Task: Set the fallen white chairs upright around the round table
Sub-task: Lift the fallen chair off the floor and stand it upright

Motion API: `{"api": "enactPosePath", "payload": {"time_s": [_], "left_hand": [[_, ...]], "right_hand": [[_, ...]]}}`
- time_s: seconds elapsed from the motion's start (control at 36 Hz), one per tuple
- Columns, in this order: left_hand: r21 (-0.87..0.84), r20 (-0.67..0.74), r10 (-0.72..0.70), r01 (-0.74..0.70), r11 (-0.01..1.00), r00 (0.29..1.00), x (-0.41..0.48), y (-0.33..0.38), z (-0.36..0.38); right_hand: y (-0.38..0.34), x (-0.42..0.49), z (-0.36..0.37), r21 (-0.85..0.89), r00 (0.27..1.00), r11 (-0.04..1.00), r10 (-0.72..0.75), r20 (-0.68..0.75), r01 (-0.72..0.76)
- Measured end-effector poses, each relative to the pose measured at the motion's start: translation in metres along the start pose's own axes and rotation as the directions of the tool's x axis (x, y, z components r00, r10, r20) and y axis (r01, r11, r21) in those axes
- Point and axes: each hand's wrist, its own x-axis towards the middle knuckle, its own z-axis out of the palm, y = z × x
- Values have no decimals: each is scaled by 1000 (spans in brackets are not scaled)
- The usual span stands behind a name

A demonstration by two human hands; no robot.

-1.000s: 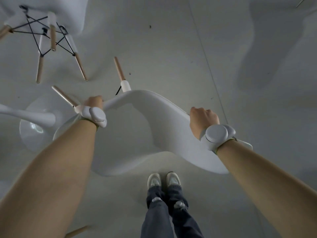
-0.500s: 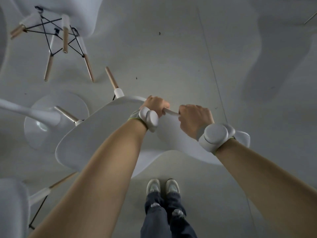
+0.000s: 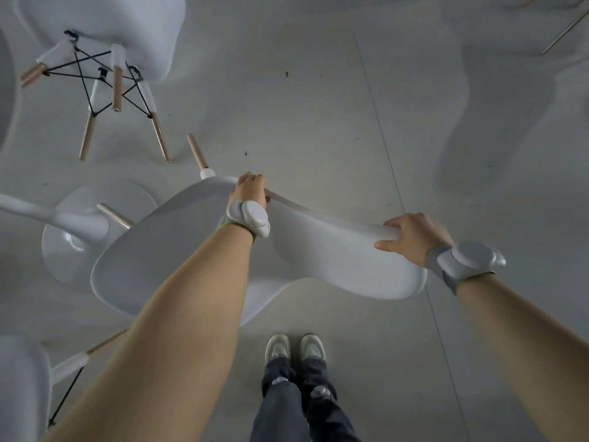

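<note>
We look down past both bare forearms at a white chair (image 3: 318, 256) that we hold in front of us over the grey floor (image 3: 318, 106). Our left hand (image 3: 250, 191) is closed over the chair's far rim near its middle, fingers curled out of sight on the other side. Our right hand (image 3: 411, 237) grips the rim further to the right, thumb pressed on the near face and fingers wrapped over the edge. Each wrist carries a rounded white band (some strapped-on device). The chair is tilted, its smooth shell facing us, and two wooden legs (image 3: 197, 154) stick out beyond it toward the upper left.

Just left of the chair stands the table (image 3: 63, 250), of which we see only the round white foot and the slanting white column. A second chair (image 3: 105, 59) lies on its side at the upper left, well apart from our hands, its wooden legs and black wire bracing pointing toward us. A third chair (image 3: 22, 387) shows at the lower left edge, one leg reaching under our left forearm. Below the held chair our two pale shoes (image 3: 294, 347) stand side by side on the floor, with dark trousers above them.
</note>
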Motion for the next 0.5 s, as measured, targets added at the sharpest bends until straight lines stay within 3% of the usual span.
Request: {"api": "enactPosePath", "payload": {"time_s": [0.08,0.22,0.31,0.39,0.5], "left_hand": [[-3,39,20,-20,1000,999,-17,9,10],[127,30,277,-278,952,961,-43,43,2],[206,93,350,-362,909,932,-51,50,-17],[169,134,306,-326,930,943,-49,45,-35],[138,112,242,-256,957,964,-49,39,-49]], "right_hand": [[5,-4,4,-10,1000,1000,-5,-22,5],[-8,-7,2,17,994,996,-89,-70,90],[-20,-13,-2,59,984,988,-138,-108,145],[-24,-22,-1,167,978,969,-164,-129,184],[-15,-32,16,449,988,881,-128,-83,152]]}}
